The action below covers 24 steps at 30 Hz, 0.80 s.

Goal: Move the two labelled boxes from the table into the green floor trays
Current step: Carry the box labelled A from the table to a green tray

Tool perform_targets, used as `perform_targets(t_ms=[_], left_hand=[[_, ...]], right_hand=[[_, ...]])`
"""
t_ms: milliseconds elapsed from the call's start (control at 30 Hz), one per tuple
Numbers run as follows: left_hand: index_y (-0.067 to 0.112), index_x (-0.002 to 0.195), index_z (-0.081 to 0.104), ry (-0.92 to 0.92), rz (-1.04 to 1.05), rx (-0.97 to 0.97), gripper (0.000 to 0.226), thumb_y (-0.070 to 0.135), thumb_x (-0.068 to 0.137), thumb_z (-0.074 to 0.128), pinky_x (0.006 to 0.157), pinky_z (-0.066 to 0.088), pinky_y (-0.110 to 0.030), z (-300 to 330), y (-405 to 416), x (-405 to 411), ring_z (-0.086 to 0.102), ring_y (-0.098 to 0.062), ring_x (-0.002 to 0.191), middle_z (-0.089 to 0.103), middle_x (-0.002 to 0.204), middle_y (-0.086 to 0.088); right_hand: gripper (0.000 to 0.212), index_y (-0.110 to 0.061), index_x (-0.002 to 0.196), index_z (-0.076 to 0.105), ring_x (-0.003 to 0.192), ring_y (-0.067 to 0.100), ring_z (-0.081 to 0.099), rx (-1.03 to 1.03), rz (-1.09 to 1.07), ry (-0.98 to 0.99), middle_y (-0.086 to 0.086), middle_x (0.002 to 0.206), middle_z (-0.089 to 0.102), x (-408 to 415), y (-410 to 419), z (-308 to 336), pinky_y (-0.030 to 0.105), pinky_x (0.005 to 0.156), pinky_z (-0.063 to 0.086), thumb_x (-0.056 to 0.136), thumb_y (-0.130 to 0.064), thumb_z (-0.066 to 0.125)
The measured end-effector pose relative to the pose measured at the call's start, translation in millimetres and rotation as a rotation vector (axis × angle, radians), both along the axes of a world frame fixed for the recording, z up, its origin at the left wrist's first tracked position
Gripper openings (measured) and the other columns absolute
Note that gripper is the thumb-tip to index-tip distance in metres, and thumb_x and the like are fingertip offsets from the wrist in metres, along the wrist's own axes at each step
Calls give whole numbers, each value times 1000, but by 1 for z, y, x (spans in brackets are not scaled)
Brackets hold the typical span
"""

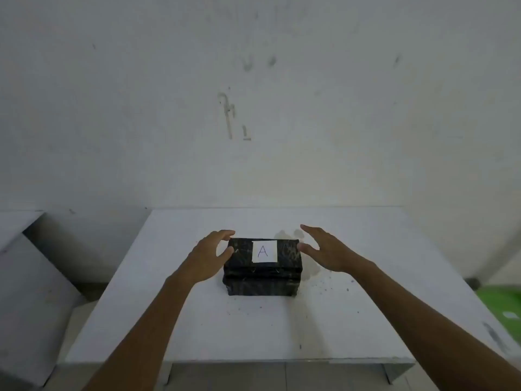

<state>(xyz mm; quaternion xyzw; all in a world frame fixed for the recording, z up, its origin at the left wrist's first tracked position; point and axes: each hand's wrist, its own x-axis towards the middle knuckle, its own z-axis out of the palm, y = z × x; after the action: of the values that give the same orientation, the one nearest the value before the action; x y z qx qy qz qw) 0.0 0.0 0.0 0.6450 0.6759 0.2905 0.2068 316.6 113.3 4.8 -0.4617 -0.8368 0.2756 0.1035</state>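
A black box (pixel 262 275) with a white paper label marked "A" on its top sits in the middle of the white table (pixel 197 328). My left hand (pixel 210 255) is at the box's left end, fingers curled apart, thumb near the top edge. My right hand (pixel 324 251) hovers at the box's right end, fingers spread, thumb close to the corner. Neither hand clearly grips the box. Only this one box is in view. A patch of a green tray (pixel 504 303) shows on the floor at the right edge.
A stained white wall (pixel 253 108) stands right behind the table. Grey-white boards (pixel 25 292) lean at the left, beside the table. Dark specks and a damp-looking stain mark the tabletop to the right of the box. Tiled floor shows under the table's front edge.
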Motion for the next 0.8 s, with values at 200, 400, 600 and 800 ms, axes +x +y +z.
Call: perform_targets(t_ms=[200,400,600,800], left_hand=[[19,143,47,-101,33,-49,46,22,98,54,110,38,-30,-46,22,-3,50,-19,132,55,141,-4],[22,152,34,-208,99,-97,59,27,97,57,112,30,-27,-86,59,-9,38,-13,139,37,157,-3],[29,158,14,-351,159,-207,81,44,93,60,120,31,-45,-115,85,-11,25,-23,151,20,166,-1],[39,155,16,-524,205,-190,77,42,92,61,114,40,-39,-135,95,-7,31,-19,148,24,163,9]], right_hand=[[75,-21,162,20,153,27,27,-118,-58,19,5,168,25,-20,17,-52,46,123,27,100,-54,48],[90,-19,163,12,154,28,24,-140,-202,131,6,168,19,-42,36,-101,47,120,31,94,-58,56],[97,-22,163,12,147,26,39,-247,-357,347,4,162,36,-53,42,-133,40,113,40,90,-52,68],[85,-24,159,20,131,25,55,-390,-421,563,7,153,43,-59,43,-141,40,100,56,92,-34,71]])
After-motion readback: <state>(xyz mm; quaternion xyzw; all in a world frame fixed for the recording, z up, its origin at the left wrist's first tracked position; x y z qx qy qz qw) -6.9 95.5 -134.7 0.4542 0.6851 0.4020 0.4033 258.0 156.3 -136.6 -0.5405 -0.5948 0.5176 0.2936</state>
